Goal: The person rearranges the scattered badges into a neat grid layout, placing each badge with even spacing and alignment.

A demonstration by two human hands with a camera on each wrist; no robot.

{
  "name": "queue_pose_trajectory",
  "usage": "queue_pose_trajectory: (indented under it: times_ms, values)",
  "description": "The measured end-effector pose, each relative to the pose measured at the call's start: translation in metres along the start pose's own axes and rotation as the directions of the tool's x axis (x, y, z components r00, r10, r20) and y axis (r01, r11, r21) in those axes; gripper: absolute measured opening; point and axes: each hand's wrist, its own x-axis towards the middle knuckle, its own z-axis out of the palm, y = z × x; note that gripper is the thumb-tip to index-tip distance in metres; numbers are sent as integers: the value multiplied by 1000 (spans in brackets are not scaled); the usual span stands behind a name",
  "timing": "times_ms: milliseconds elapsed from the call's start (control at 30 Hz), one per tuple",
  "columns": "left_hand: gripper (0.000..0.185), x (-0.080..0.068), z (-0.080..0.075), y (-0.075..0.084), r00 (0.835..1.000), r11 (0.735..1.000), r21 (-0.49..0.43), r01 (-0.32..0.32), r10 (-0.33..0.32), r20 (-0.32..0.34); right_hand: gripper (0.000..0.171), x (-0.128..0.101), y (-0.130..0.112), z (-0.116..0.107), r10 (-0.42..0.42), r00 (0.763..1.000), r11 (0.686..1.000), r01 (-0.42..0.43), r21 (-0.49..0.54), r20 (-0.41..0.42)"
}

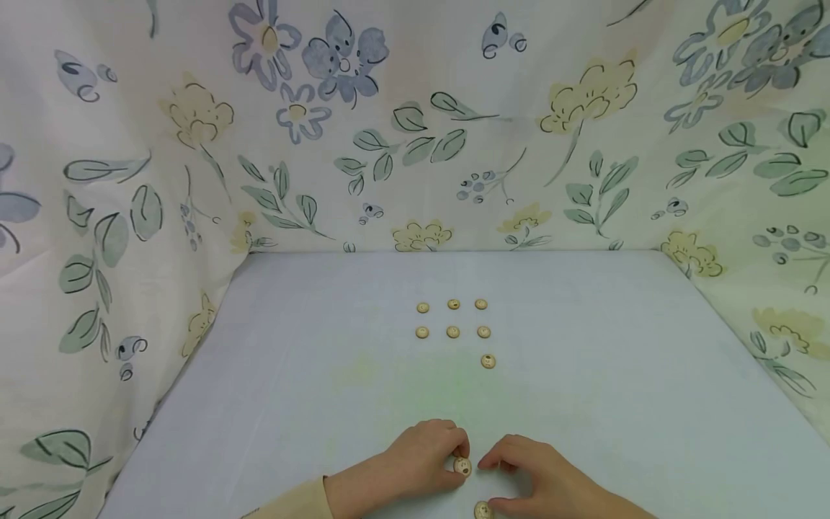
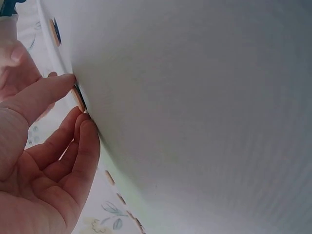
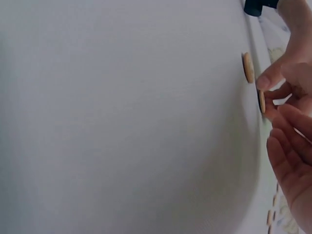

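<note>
Small round tan buttons lie on a pale blue cloth-covered table (image 1: 311, 375). Several sit in a grid (image 1: 453, 318), two rows of three with one more button (image 1: 488, 361) below the right column. Near the front edge my left hand (image 1: 455, 453) pinches a button (image 1: 462, 466) between thumb and fingers; the left wrist view shows this button (image 2: 78, 97) edge-on against the cloth. My right hand (image 1: 498, 468) rests beside it with relaxed fingers (image 3: 287, 156), one tip touching the same button (image 3: 262, 101). Another button (image 1: 483, 510) lies loose by my right thumb.
Floral cloth walls (image 1: 130, 216) enclose the table on the left, back and right. The button grid lies a hand's length beyond my hands, near the table's middle.
</note>
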Motion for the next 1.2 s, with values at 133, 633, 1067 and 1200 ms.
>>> queue_pose_trajectory:
  times_ms: [133,633,1067,1200]
  values:
    - [18,0,0,-1,1000,1000,4,-9,9,4,37,-2,1,5,-20,998,1000,19,15,56]
    - [17,0,0,-1,1000,1000,-1,-21,21,-2,28,-4,6,15,-103,985,991,114,-74,136]
    - [16,0,-1,-1,1000,1000,-19,-16,16,-3,21,-2,6,18,-157,978,982,169,-81,135]
    - [15,0,-1,-1,1000,1000,-24,-15,15,-1,20,-1,4,18,-139,979,985,152,-80,150]
